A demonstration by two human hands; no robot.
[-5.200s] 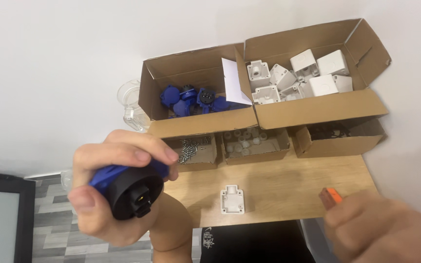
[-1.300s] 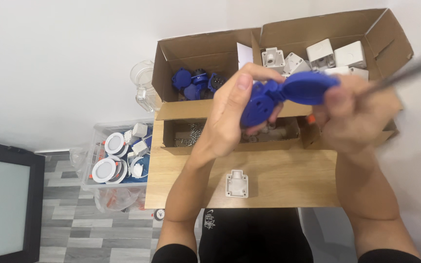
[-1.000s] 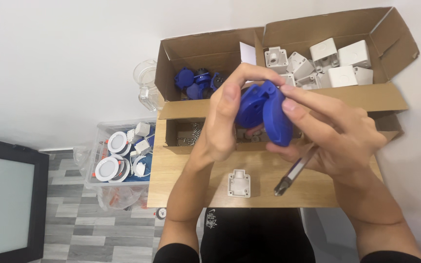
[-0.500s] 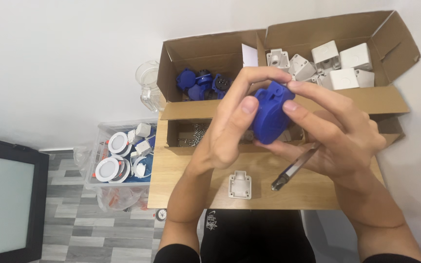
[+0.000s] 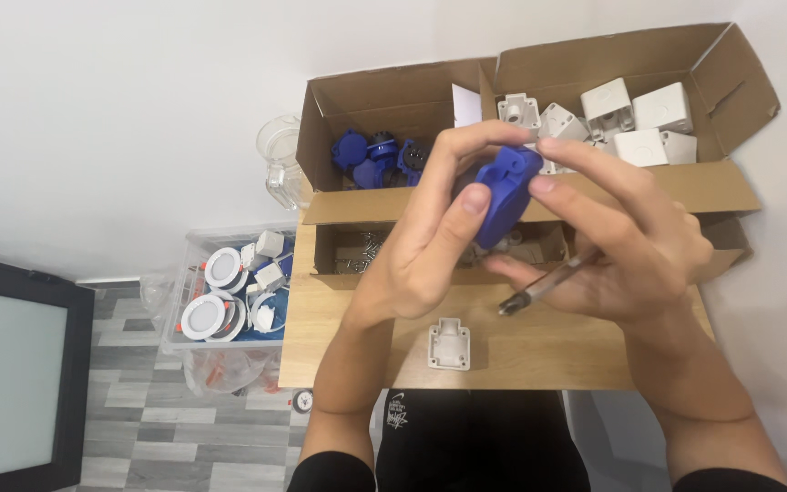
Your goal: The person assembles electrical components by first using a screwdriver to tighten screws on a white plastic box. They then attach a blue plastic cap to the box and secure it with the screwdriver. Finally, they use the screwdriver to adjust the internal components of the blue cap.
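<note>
Fingers of both my hands are wrapped around a blue plastic socket part (image 5: 505, 193), held up in the middle of the frame above the wooden table (image 5: 539, 351). My left hand (image 5: 430, 246) grips it from the left, thumb pressed on its face and fingers curled over the top. My right hand (image 5: 626, 246) closes on it from the right, fingertips on its upper edge, while a screwdriver (image 5: 548, 282) with a clear handle lies tucked under the same hand's lower fingers, its tip pointing toward lower left.

Below my hands, a small white junction box (image 5: 449, 344) sits on the table, apart from everything else. At upper centre a cardboard box (image 5: 357, 100) holds more blue parts (image 5: 371, 157); the box at upper right (image 5: 730, 68) holds white housings (image 5: 635, 114). A clear glass jug (image 5: 280, 169) stands just left of the boxes. At left centre, off the table, a clear bin (image 5: 229, 292) holds round white fittings.
</note>
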